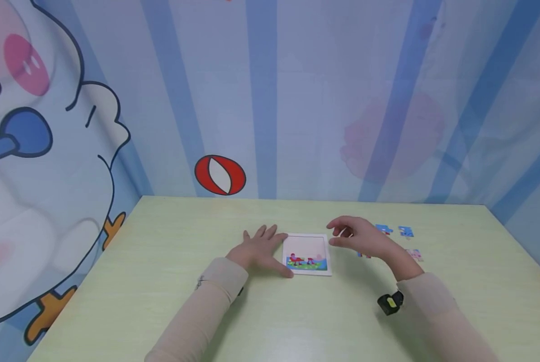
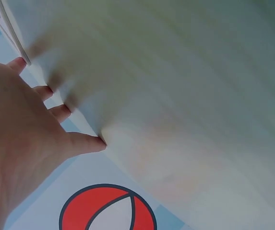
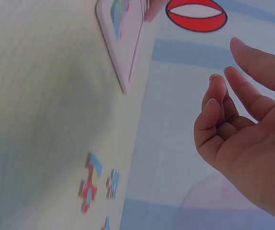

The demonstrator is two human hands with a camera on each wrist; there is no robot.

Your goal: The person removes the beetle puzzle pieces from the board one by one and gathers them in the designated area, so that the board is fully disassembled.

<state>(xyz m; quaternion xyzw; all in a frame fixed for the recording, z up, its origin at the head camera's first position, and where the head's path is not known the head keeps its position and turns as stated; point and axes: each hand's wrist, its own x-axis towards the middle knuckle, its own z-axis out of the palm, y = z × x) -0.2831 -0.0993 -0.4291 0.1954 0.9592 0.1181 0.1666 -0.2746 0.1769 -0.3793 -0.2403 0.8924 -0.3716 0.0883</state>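
A small square jigsaw tray [image 1: 306, 245] with a white rim lies on the table. Along its lower part, a picture strip [image 1: 306, 264] shows red figures on green and blue, while the upper part is plain pale pink. My left hand [image 1: 257, 251] is spread flat, with its thumb and a fingertip at the tray's left side. Raised just past the tray's right edge, my right hand [image 1: 360, 236] has loosely bent fingers and holds nothing, as the right wrist view also shows. Loose jigsaw pieces [image 3: 90, 184] lie beyond and below this hand, one partly hidden by it.
To the right, several loose pieces lie on the pale green table [image 1: 161, 301], among them a blue piece [image 1: 406, 231] and a pink piece [image 1: 415, 255]. A printed cloth backdrop [image 1: 297, 100] with a red ball picture stands behind the table's far edge.
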